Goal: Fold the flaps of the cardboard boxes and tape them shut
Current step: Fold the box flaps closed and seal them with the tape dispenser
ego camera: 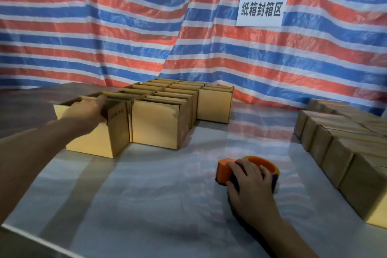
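The left hand [85, 111] grips the top rim of the nearest open box [90, 142], fingers hooked over the edge. This box is plain tan cardboard with its flaps upright; the small print on its side is too blurred to read. It stands at the front left of a block of open boxes [159, 123] on the table [146, 205]. The right hand [249, 182] curls over an orange tape dispenser [225, 168] (purple underneath). Closed boxes [339, 153] line the right edge. A white sign [261, 9] on the striped tarp [104, 27] reads 纸箱封箱区.
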